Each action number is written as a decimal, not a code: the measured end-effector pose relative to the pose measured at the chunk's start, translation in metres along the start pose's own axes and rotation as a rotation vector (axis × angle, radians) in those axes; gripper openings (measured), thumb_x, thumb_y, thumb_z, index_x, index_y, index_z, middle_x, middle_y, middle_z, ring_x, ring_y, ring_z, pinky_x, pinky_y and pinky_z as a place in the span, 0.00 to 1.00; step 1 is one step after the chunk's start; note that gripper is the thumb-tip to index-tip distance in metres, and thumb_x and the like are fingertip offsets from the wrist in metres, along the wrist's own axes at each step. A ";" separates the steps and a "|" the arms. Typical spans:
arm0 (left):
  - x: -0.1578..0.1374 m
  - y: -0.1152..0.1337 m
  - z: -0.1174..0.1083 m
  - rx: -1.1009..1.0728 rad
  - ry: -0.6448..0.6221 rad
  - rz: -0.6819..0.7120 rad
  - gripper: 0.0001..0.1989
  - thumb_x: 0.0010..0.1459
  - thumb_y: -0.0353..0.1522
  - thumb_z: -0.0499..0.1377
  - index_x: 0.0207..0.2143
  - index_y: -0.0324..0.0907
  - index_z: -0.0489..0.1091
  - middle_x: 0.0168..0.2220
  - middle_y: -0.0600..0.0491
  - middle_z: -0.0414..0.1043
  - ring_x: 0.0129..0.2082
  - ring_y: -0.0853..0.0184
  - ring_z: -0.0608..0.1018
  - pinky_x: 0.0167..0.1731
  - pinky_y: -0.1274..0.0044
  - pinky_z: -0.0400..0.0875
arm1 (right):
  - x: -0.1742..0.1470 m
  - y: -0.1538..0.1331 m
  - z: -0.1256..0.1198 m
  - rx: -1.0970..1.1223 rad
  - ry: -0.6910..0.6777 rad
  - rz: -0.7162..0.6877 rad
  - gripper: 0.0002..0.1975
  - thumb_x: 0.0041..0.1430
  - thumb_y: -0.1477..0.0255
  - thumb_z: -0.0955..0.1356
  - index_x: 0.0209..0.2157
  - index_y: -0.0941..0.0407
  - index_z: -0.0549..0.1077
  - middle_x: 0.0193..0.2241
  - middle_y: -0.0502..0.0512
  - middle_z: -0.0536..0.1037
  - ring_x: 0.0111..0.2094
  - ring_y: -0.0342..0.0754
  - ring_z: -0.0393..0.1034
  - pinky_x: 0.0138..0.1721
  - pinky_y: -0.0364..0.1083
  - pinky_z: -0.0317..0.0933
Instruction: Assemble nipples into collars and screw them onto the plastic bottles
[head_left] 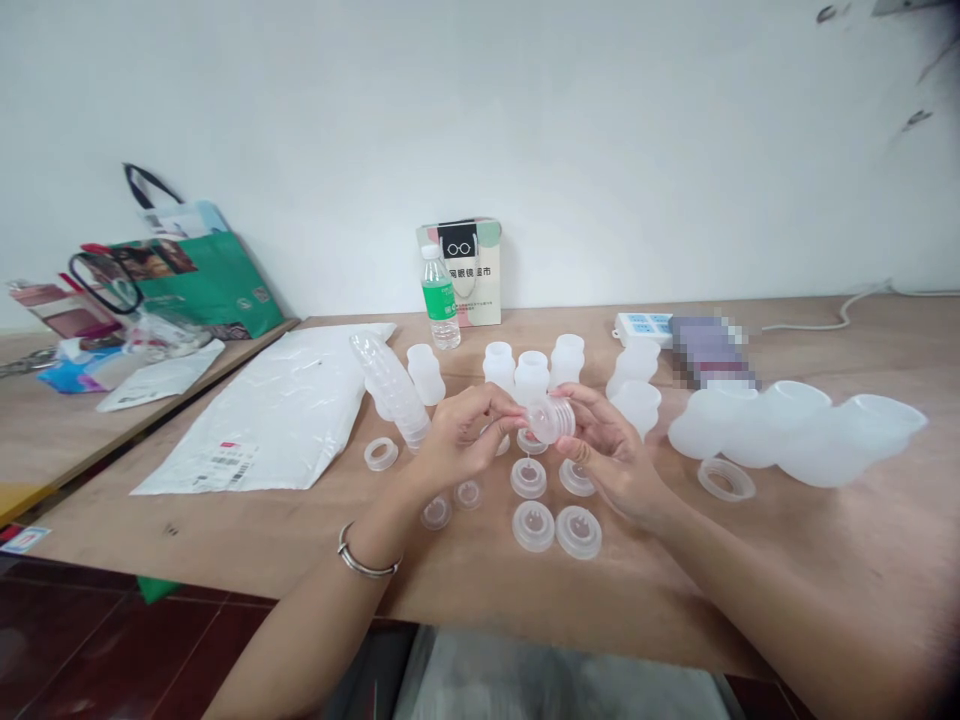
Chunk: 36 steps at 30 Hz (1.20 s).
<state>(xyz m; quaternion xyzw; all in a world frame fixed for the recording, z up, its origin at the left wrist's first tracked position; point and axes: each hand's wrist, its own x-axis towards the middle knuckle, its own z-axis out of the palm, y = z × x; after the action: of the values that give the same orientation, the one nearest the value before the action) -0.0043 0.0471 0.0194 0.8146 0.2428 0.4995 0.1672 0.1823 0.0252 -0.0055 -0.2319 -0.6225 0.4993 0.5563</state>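
Note:
A clear ribbed plastic cap (553,420) is held up between both hands above the table, its round face turned toward the left. My right hand (611,450) grips its ribbed side with thumb and fingers. The fingertips of my left hand (476,430) pinch at the cap's left edge. Below them lie several translucent ring-shaped caps (533,526) with disc inserts, partly covered by the hands. Small clear discs (436,512) rest under my left wrist. A bare ring (381,454) lies to the left, and another ring (726,480) lies on the right.
White wavy bottles (568,362) stand behind the hands; larger ones (829,440) are at right. A nested stack of clear plastic pieces (390,390) lies beside a white mailer bag (262,410). At the back are a water bottle (440,300), paper bag (480,285) and power strip (643,328).

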 end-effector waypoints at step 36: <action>0.001 -0.021 -0.022 1.054 -0.606 -0.467 0.10 0.60 0.24 0.49 0.40 0.35 0.68 0.38 0.45 0.73 0.37 0.60 0.77 0.33 0.73 0.69 | 0.000 -0.005 -0.007 -0.067 0.354 -0.309 0.07 0.63 0.71 0.62 0.41 0.51 0.69 0.33 0.50 0.76 0.32 0.45 0.73 0.38 0.50 0.67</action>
<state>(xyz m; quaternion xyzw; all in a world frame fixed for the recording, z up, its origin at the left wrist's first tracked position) -0.0288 0.0655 0.0193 0.8180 0.5681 0.0121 -0.0896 0.1898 0.0259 -0.0023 -0.2359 -0.5597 0.3388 0.7186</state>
